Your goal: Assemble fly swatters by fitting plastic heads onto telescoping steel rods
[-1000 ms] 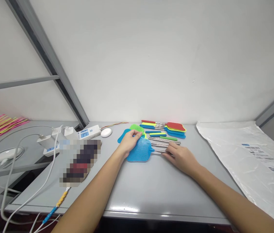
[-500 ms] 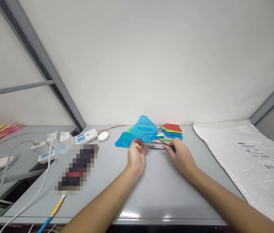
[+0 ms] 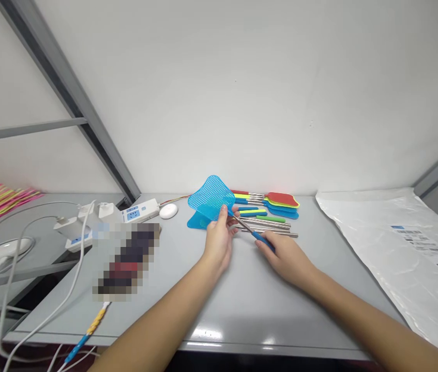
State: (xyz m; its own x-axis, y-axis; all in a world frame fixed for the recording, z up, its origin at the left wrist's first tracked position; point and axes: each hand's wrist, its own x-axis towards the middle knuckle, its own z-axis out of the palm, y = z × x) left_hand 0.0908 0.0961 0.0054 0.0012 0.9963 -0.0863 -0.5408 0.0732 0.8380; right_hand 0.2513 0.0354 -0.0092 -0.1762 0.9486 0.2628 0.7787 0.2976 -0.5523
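A blue fly swatter (image 3: 211, 195) with a perforated head is held tilted above the grey table. My left hand (image 3: 221, 240) is closed around its neck, the thumb on the lower part of the head. My right hand (image 3: 284, 256) is wrapped around its blue handle, and a metal rod shows between the hands. Behind them, another blue swatter head (image 3: 196, 222) lies partly hidden under the held one. Several metal rods (image 3: 281, 233) and a green handle (image 3: 276, 219) lie side by side. A stack of swatters with red, yellow and blue heads (image 3: 283, 199) sits by the wall.
On the left are a pixelated phone-like object (image 3: 129, 263) with a cable, a white power strip (image 3: 141, 211) with chargers, and a white oval device (image 3: 168, 211). Pink and yellow sticks (image 3: 5, 206) lie farther left. A white plastic mailer bag (image 3: 381, 248) covers the table's right side.
The held swatter has moved left and nearer to me. My left hand now grips its neck, and the blue handle shows at my right hand. The rods behind are more visible.
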